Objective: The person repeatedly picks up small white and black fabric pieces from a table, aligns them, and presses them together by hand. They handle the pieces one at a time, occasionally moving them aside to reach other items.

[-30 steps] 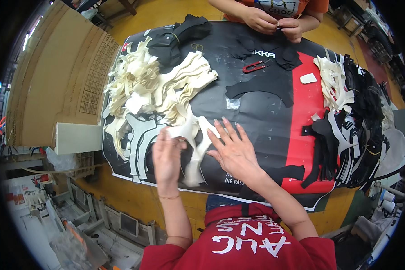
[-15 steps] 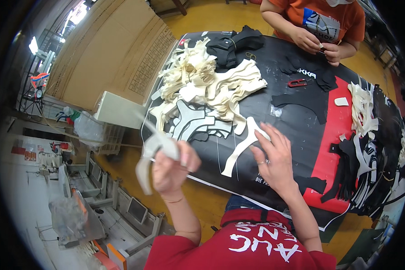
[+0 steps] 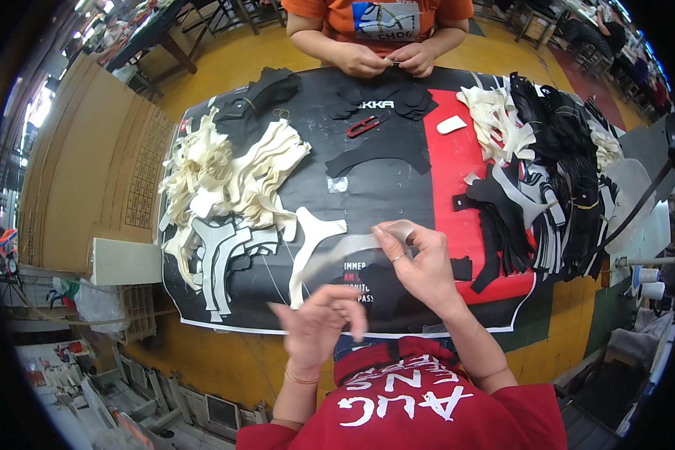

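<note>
My right hand (image 3: 421, 264) pinches a pale curved fabric piece (image 3: 350, 246) at one end, thumb on top. The rest of this piece hangs out to the left, smeared by motion. Below it, my left hand (image 3: 319, 324) is in the air near the table's front edge, thumb spread from the fingers and nothing seen in it. A white Y-shaped fabric piece (image 3: 311, 238) lies flat on the table just beyond my left hand. To its left is a stack of light grey, dark-edged Y-shaped pieces (image 3: 216, 259).
Cream fabric pieces (image 3: 266, 169) heap at the left, a black bundle (image 3: 266, 97) behind. Red-handled thread snips (image 3: 364, 126) and a curved black piece (image 3: 379, 155) lie mid-table. Black and white pieces (image 3: 555, 172) pile up at right. Across the table stands a person in orange (image 3: 382, 30).
The pale fabric piece has passed from my left hand to my right, and my left hand has let go. My view has swung to the right. The white Y-shaped piece stays on the table.
</note>
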Demonstrator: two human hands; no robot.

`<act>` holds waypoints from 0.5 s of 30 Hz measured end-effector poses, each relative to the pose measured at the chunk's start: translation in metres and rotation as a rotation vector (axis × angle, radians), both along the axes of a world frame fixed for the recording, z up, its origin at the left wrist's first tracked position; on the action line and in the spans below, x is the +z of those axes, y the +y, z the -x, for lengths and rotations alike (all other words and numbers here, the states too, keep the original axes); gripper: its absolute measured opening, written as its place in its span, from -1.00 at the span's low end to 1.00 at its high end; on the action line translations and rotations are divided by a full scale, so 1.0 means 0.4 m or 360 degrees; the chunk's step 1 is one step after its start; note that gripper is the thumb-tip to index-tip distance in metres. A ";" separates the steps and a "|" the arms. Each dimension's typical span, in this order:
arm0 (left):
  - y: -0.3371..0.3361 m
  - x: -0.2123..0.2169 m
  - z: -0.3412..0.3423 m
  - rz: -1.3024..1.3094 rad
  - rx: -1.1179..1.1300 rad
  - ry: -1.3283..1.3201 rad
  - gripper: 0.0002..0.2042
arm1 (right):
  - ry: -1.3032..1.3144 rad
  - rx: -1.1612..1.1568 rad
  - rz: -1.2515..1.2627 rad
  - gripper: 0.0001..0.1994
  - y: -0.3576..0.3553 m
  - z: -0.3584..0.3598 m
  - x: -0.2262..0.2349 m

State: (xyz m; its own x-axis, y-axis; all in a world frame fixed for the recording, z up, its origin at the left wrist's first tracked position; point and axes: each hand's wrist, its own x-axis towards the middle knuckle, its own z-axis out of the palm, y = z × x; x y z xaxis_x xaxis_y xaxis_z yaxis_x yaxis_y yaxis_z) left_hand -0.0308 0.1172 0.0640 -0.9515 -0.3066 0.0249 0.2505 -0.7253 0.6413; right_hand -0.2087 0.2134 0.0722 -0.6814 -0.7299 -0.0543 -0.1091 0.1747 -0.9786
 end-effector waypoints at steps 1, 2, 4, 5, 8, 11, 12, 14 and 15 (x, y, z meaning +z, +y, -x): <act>-0.017 -0.004 0.007 -0.0272 0.0027 0.0262 -0.28 | 0.0142 0.0029 -0.0138 -0.80 0.011 0.015 0.004; -0.028 -0.006 0.014 -0.0530 0.0046 0.0541 -0.24 | 0.0178 0.0102 -0.0105 -0.81 0.013 0.015 0.007; -0.028 -0.006 0.028 0.0517 0.0723 -0.0336 -0.22 | 0.0132 0.0224 -0.0077 -0.81 0.012 0.011 0.022; -0.027 -0.006 0.035 0.1019 0.1024 -0.0721 -0.21 | 0.0042 0.0399 0.0057 -0.82 0.014 0.008 0.032; -0.025 -0.002 0.041 0.1737 0.0842 -0.0748 -0.41 | 0.0050 0.0825 0.0085 -0.80 0.008 0.018 0.053; -0.021 -0.012 0.048 0.1320 0.0801 -0.0919 -0.73 | -0.0057 0.0989 0.0359 -0.75 -0.037 0.082 0.037; -0.021 -0.015 0.050 0.1127 0.0816 -0.1009 -0.81 | -0.0168 0.1111 0.0390 -0.67 -0.061 0.131 0.021; -0.029 -0.013 0.036 0.1139 0.0849 -0.1085 -0.87 | -0.0313 0.0936 0.0211 -0.60 -0.124 0.224 -0.025; -0.035 -0.014 0.030 0.1105 0.0856 -0.1103 -0.89 | 0.0310 0.0743 0.0003 -0.61 -0.157 0.275 -0.048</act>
State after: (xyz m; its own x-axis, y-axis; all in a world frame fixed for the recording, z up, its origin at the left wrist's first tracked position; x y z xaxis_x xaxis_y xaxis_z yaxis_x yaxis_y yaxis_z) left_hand -0.0426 0.1032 0.0584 -0.5738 -0.8080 -0.1338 -0.1449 -0.0606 0.9876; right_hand -0.3185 0.1505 0.0528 -0.2796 -0.9592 0.0429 -0.3555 0.0619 -0.9326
